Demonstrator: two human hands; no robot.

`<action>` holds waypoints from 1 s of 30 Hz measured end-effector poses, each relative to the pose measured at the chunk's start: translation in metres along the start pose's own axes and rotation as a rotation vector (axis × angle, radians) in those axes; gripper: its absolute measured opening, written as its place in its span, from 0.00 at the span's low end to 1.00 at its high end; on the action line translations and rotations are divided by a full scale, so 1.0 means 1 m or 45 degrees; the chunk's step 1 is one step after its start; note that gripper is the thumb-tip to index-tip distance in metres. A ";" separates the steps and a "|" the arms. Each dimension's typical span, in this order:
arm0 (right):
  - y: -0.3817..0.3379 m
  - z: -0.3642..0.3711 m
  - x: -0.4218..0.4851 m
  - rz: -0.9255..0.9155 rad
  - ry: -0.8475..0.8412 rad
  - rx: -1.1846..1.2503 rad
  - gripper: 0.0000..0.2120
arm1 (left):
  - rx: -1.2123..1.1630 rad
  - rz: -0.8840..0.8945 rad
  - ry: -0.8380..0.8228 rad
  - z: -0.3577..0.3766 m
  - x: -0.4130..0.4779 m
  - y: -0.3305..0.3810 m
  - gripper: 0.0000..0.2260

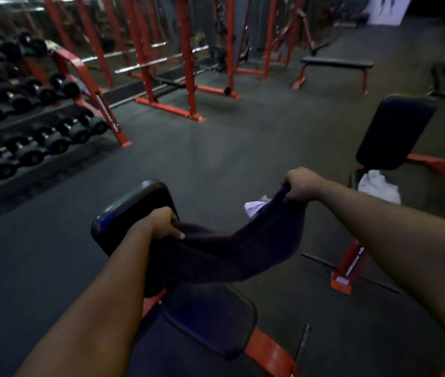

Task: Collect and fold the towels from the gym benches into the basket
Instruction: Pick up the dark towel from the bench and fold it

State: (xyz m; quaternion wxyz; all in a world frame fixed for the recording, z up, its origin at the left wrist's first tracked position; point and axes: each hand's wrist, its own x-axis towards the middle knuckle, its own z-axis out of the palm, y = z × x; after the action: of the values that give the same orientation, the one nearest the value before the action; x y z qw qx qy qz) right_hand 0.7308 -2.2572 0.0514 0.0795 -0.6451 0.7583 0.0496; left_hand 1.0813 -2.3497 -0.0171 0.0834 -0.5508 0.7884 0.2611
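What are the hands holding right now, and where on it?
Both hold one dark towel: the left hand grips its near-left end, the right hand its raised far end, above the bench.

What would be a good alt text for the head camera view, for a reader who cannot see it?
A person's left hand and right hand hold a dark towel stretched between them above a black padded gym bench with a red frame. A white towel lies to the right beside another bench, and a dumbbell rack stands at left.
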 end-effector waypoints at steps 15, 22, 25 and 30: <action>0.047 -0.020 -0.045 -0.108 0.233 1.260 0.52 | -0.150 0.854 1.070 -0.164 -0.090 0.283 0.09; 0.033 -0.037 -0.051 -0.145 0.564 1.620 0.06 | -0.400 0.404 1.392 -0.190 -0.067 0.284 0.07; 0.030 -0.065 -0.050 -0.054 0.728 1.695 0.06 | -0.544 0.275 1.256 -0.155 -0.051 0.250 0.10; 0.006 -0.114 -0.036 0.079 0.825 1.718 0.12 | -0.980 0.165 0.682 -0.060 -0.045 0.204 0.29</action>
State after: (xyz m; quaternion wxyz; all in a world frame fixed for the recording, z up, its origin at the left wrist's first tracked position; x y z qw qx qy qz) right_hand 0.7239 -2.2411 0.1698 0.2293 -0.4169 0.6273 -0.6165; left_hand 0.9219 -2.2908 0.1174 -0.3496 -0.5394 0.6606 0.3878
